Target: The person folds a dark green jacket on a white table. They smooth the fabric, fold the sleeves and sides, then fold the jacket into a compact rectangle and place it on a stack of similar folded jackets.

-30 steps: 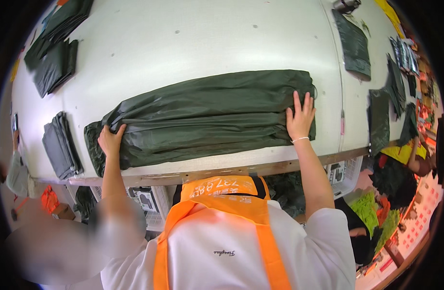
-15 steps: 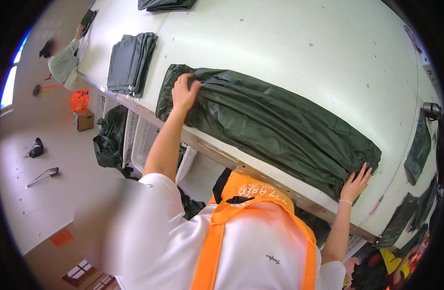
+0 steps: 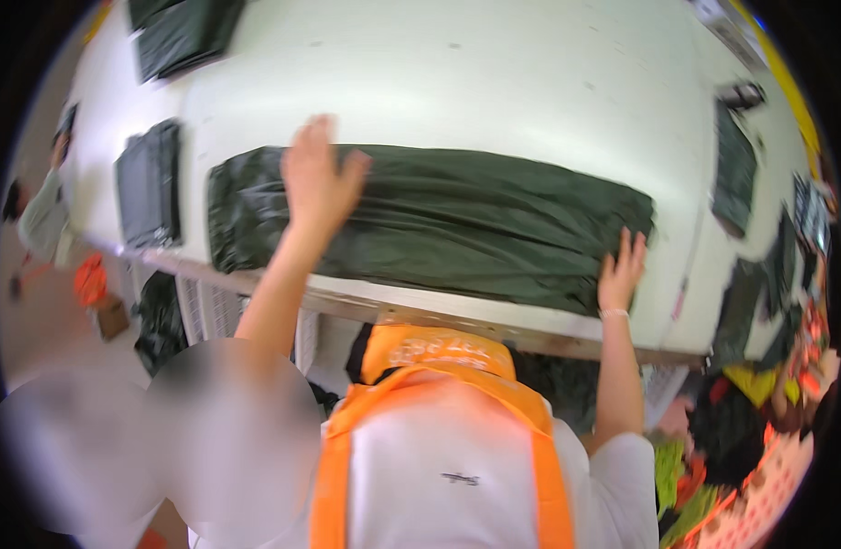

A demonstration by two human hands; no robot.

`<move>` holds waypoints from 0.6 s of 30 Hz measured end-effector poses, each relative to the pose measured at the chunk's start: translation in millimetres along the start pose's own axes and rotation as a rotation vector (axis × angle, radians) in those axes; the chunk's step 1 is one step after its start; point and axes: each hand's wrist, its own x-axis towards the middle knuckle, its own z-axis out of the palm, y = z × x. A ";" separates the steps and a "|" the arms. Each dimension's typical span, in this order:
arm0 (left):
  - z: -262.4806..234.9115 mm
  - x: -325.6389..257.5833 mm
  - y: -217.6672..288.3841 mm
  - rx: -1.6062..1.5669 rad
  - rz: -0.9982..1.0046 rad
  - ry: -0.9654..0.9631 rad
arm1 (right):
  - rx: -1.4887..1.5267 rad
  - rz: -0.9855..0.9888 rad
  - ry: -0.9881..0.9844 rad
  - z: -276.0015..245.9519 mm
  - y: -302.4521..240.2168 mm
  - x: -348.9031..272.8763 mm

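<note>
A white worktable (image 3: 530,101) fills the upper part of the view, its near edge running just in front of the person. Below it is the person's white T-shirt (image 3: 457,448). The dark green folded fabric (image 3: 475,210) lies flat on the table close to that edge, stretched lengthwise from left to right, glossy and creased. The orange apron (image 3: 334,494) has two wide straps and a panel with pale lettering that is too blurred to read. At the lower right a pinkish surface (image 3: 773,489) carries red marks, too small to make out. A neatly folded dark stack (image 3: 150,188) sits left of the fabric, near the table edge; another dark green pile (image 3: 190,41) lies farther back.

The left hand (image 3: 318,178) is open over the fabric's left part, thumb apart, fingertips past its far edge; motion blur hides whether it touches. The right hand (image 3: 623,272) is open on the right end, fingers slightly spread, gripping nothing visible.

A silver-and-black flask (image 3: 743,94) lies at the far right. Smallest are a pale bracelet (image 3: 614,313) on the right wrist and dark script (image 3: 460,479) on the shirt, illegible.
</note>
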 end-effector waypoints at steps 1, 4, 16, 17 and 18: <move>-2.1 -11.8 57.6 -0.091 0.144 -0.167 | 0.092 0.001 -0.008 -1.9 4.0 3.1; 13.8 -39.5 171.3 -0.320 0.410 -0.442 | 0.380 0.245 0.148 -8.2 14.2 9.9; 120.6 -61.1 210.1 -0.332 0.532 -0.426 | 0.775 0.493 -0.567 -138.3 -26.8 65.7; 120.8 -55.6 208.9 -0.402 0.520 -0.526 | 0.716 0.291 -0.549 -150.9 -59.6 69.2; 119.2 -46.8 204.9 -0.473 0.513 -0.627 | 0.459 0.178 -0.637 -157.2 -91.4 75.8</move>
